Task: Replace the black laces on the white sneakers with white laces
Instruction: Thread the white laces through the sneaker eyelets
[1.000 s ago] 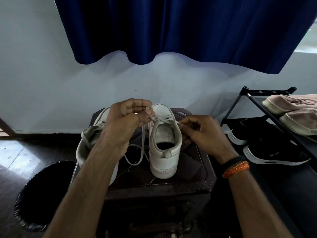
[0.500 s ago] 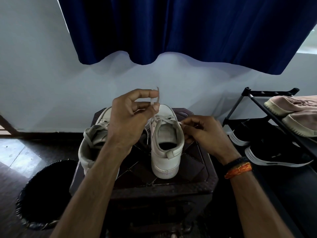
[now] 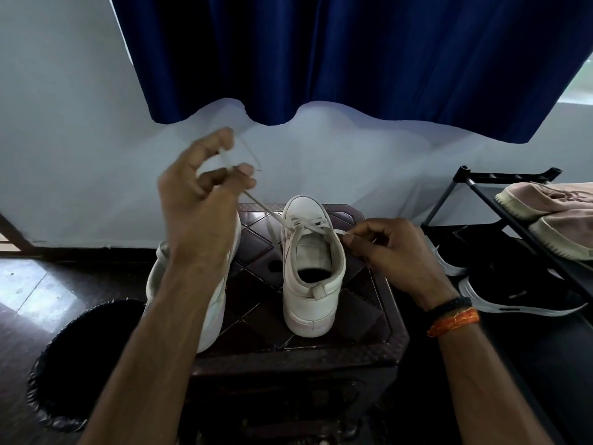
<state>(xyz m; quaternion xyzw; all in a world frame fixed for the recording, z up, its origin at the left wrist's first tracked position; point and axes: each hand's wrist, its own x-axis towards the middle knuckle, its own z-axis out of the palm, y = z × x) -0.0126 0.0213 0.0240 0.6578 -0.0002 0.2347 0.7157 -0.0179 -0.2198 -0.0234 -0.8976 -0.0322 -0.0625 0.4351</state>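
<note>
White lace (image 3: pixel 256 205) in both hands

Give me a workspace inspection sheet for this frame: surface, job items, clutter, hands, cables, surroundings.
Surface: dark carved table, two shoes on it.
Job's things: right sneaker upright, white lace threaded; left sneaker partly hidden by the forearm.
Clutter: nothing seen.
Hands: left hand raised, pulling the lace taut; right hand pinches the other lace end at the collar.
Cables: nothing seen.
Surroundings: black bin, shoe rack, blue curtain.

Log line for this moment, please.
left hand: pulling white lace up | right hand: pinching other end | right sneaker: on stool
</note>
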